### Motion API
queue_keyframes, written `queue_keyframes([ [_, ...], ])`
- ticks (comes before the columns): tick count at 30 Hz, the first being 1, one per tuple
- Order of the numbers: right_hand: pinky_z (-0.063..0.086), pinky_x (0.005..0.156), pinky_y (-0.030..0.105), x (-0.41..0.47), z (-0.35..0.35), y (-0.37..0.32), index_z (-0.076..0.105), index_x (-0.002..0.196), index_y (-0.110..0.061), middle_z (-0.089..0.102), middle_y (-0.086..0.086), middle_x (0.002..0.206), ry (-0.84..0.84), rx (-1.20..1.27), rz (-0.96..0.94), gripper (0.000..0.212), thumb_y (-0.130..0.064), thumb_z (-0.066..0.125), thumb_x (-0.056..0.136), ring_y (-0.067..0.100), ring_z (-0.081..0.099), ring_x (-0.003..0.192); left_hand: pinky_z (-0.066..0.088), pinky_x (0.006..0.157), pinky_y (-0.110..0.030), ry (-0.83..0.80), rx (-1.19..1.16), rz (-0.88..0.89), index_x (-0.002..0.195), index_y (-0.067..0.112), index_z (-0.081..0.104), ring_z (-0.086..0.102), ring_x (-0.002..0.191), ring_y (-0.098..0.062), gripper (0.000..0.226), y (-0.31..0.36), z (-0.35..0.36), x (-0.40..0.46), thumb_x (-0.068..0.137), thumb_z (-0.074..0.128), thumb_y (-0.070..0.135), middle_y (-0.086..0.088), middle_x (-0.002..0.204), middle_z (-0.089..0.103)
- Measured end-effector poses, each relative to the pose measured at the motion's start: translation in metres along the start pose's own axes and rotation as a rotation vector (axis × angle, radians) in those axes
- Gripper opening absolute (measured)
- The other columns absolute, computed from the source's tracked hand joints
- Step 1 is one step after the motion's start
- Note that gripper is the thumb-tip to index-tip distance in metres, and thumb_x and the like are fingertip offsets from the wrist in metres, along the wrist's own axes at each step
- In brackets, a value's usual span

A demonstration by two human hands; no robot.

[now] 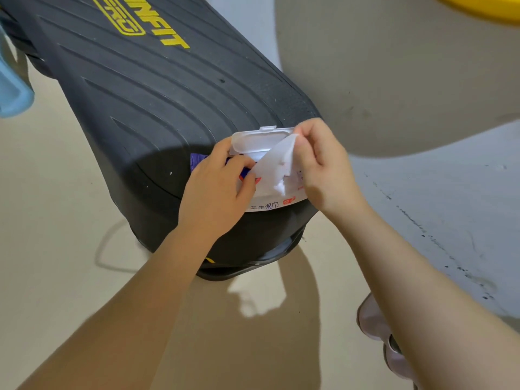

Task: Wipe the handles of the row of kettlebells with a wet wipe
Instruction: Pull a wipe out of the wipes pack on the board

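Note:
A pack of wet wipes [270, 202] lies on the near end of a black ribbed step platform [157, 102], its white flip lid [257, 140] standing open. My left hand [216, 190] presses down on the pack's left side. My right hand [320, 167] pinches a white wet wipe [277, 167] between thumb and fingers, the sheet partly drawn out of the opening. No kettlebells are in view.
The platform carries yellow lettering [149, 26] and stands on a beige floor [56, 220]. A grey mat [422, 80] lies to the right, a yellow object [484, 7] at the top right, a blue object [11, 91] at the left edge. A shoe [377, 322] shows at the lower right.

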State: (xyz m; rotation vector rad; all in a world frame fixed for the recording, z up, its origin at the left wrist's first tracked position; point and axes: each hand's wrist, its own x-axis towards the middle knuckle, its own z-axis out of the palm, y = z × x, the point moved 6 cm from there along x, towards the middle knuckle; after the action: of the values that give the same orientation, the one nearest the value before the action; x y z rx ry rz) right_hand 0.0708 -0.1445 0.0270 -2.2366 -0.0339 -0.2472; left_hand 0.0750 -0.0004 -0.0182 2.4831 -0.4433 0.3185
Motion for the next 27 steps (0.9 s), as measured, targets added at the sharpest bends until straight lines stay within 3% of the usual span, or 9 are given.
queue_keyframes([
  [5, 0.036, 0.044, 0.018, -0.011, -0.037, 0.008, 0.047, 0.077, -0.015, 0.050, -0.005, 0.053, 0.226, 0.671, 0.295, 0.025, -0.004, 0.036, 0.096, 0.009, 0.040, 0.045, 0.041, 0.078, -0.027, -0.006, 0.017, 0.009, 0.104, 0.012, 0.061, 0.060, 0.106, -0.029, 0.024, 0.000, 0.003, -0.001, 0.089, 0.053, 0.029, -0.016, 0.127, 0.054],
  [9, 0.041, 0.045, 0.016, -0.036, -0.039, 0.024, 0.056, 0.074, -0.012, 0.060, -0.006, 0.055, 0.135, 0.592, 0.451, 0.023, -0.004, 0.042, 0.090, 0.010, 0.051, 0.048, 0.043, 0.086, -0.033, 0.048, 0.029, 0.220, 0.102, 0.017, 0.046, 0.056, 0.112, -0.031, 0.019, 0.012, 0.000, -0.008, 0.092, 0.042, 0.032, -0.017, 0.124, 0.058],
  [11, 0.040, 0.046, 0.016, -0.052, -0.027, 0.033, 0.062, 0.078, -0.010, 0.060, 0.002, 0.064, 0.027, 0.574, 0.499, 0.014, -0.016, 0.051, 0.084, 0.013, 0.050, 0.051, 0.045, 0.090, -0.039, 0.063, 0.019, 0.329, 0.101, 0.018, 0.044, 0.056, 0.107, -0.029, 0.016, 0.020, -0.002, -0.015, 0.094, 0.040, 0.032, -0.016, 0.116, 0.062],
  [13, 0.040, 0.048, 0.016, -0.066, -0.022, 0.040, 0.065, 0.073, -0.014, 0.060, -0.002, 0.062, 0.019, 0.593, 0.549, 0.016, -0.020, 0.056, 0.084, 0.011, 0.049, 0.053, 0.039, 0.093, -0.035, 0.030, 0.025, 0.382, 0.104, 0.017, 0.045, 0.059, 0.099, -0.025, 0.020, 0.021, 0.000, -0.021, 0.090, 0.045, 0.032, -0.014, 0.106, 0.068],
  [15, 0.040, 0.053, 0.018, -0.074, -0.022, 0.043, 0.065, 0.062, -0.019, 0.059, -0.005, 0.057, 0.033, 0.615, 0.582, 0.032, -0.015, 0.053, 0.091, 0.012, 0.049, 0.055, 0.037, 0.091, -0.033, 0.002, 0.087, 0.347, 0.109, 0.015, 0.050, 0.064, 0.093, -0.027, 0.028, 0.016, 0.004, -0.027, 0.088, 0.048, 0.033, -0.011, 0.104, 0.070],
  [18, 0.041, 0.061, 0.025, -0.088, -0.027, 0.038, 0.061, 0.063, -0.017, 0.058, -0.005, 0.055, 0.005, 0.558, 0.585, 0.033, -0.021, 0.051, 0.094, 0.015, 0.049, 0.057, 0.042, 0.093, -0.038, -0.045, 0.115, 0.233, 0.108, 0.009, 0.059, 0.066, 0.094, -0.029, 0.033, 0.017, 0.007, -0.029, 0.092, 0.040, 0.031, -0.011, 0.106, 0.070],
  [21, 0.039, 0.068, 0.032, -0.106, -0.037, 0.040, 0.055, 0.061, -0.017, 0.057, -0.002, 0.058, 0.000, 0.522, 0.630, 0.034, -0.025, 0.052, 0.094, 0.019, 0.048, 0.060, 0.027, 0.108, -0.045, -0.070, 0.105, 0.117, 0.111, 0.009, 0.058, 0.055, 0.114, -0.030, 0.043, 0.037, 0.002, -0.023, 0.093, 0.026, 0.030, -0.011, 0.117, 0.065],
  [24, 0.042, 0.070, 0.034, -0.128, -0.048, 0.046, 0.056, 0.070, -0.014, 0.058, 0.002, 0.066, 0.009, 0.514, 0.686, 0.029, -0.024, 0.048, 0.096, 0.021, 0.050, 0.063, 0.027, 0.108, -0.035, -0.026, -0.266, 0.238, 0.112, 0.004, 0.058, 0.048, 0.120, -0.030, 0.039, 0.085, -0.002, -0.040, 0.093, 0.032, 0.025, -0.010, 0.118, 0.061],
  [27, 0.046, 0.068, 0.032, -0.152, -0.061, 0.059, 0.058, 0.073, -0.014, 0.062, 0.004, 0.070, 0.004, 0.496, 0.727, 0.029, -0.019, 0.043, 0.098, 0.019, 0.056, 0.061, 0.034, 0.088, -0.004, -0.448, -0.809, -0.040, 0.112, 0.025, 0.055, 0.053, 0.103, -0.001, 0.043, 0.127, 0.029, -0.071, 0.077, 0.049, 0.049, 0.009, 0.111, 0.058],
])
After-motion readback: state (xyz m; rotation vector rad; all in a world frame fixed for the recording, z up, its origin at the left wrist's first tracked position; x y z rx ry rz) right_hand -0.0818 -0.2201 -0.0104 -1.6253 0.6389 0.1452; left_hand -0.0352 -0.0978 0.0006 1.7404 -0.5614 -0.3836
